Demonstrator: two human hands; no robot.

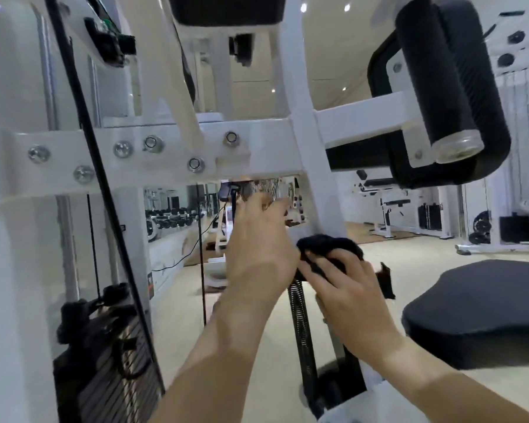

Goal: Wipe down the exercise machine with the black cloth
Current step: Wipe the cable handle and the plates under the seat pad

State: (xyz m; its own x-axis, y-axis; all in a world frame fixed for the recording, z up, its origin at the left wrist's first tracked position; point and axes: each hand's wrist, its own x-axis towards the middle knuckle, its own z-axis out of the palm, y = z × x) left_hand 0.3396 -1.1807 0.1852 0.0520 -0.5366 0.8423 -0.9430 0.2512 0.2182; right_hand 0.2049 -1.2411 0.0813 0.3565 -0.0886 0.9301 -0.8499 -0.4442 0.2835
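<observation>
Pale gym floor (242,325) behind. Right hand (345,288) curled over the bunched black cloth (327,247), pressing it against the slanted white post (310,141) of the exercise machine (58,148). Left hand (257,239) just beside, fingers straight and together, raised toward the crossbeam (257,154). Black seat pad (477,306) right, weight stack (110,377) low left.

No lettering is legible; the small sticker (150,286) on the exercise machine (171,148) is too blurred.

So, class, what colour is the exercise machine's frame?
The frame is white; the head view shows it.
</observation>
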